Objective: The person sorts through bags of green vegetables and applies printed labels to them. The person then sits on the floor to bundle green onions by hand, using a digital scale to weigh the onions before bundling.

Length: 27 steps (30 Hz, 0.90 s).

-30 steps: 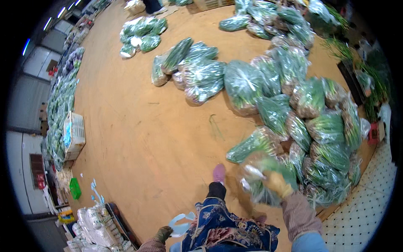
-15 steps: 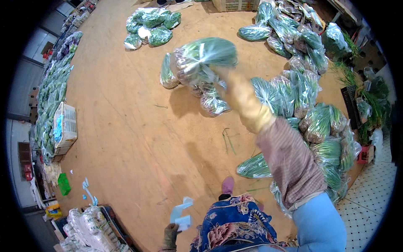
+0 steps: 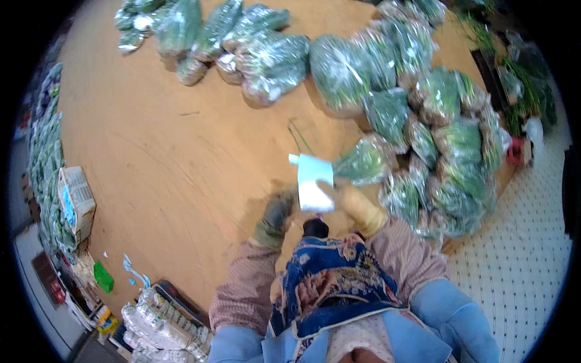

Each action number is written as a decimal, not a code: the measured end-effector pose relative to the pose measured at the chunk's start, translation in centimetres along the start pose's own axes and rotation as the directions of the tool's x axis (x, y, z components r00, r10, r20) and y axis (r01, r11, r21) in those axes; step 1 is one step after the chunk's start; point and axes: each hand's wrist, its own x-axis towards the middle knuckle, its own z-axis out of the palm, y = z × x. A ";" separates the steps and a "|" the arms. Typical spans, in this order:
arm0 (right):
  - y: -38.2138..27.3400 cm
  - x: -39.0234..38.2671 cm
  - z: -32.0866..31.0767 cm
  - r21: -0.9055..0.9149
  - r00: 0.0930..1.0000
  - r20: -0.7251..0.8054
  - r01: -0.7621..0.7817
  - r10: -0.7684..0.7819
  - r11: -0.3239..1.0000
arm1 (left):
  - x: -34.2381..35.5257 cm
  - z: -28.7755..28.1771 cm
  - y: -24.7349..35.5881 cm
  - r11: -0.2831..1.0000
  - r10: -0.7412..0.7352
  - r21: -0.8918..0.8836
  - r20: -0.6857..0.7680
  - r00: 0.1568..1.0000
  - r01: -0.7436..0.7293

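Right by the floral apron (image 3: pixel 339 272), the dark-gloved left hand (image 3: pixel 277 213) is curled closed at the left edge of some light-blue paper slips (image 3: pixel 315 181), up over the tan floor (image 3: pixel 157 145). The yellow-gloved right hand (image 3: pixel 362 209) is half-curled at their right side; too blurry to tell if it's really gripping. Gloves on thin paper? I reckon slips could stick together or get dropped. Just past that hand there's a clear bag of green stalks (image 3: pixel 365 160) a stray foot might squash. Loose green strands (image 3: pixel 299 136) farther out could be slippery underfoot.
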 end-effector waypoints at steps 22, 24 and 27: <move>9.6 -6.6 -7.1 -0.301 0.865 -0.256 0.352 -0.431 0.886 | 8.0 6.3 -7.2 0.590 -0.511 0.568 -0.289 0.810 0.575; 12.3 -6.4 -8.1 -0.440 0.776 -0.205 0.472 -0.597 0.764 | 8.6 6.1 -7.9 0.625 -0.571 0.484 -0.250 0.782 0.612; 14.9 -7.0 -9.4 -0.310 0.842 -0.305 0.354 -0.445 0.883 | 9.8 3.8 -10.8 0.510 -0.543 0.682 -0.219 0.811 0.525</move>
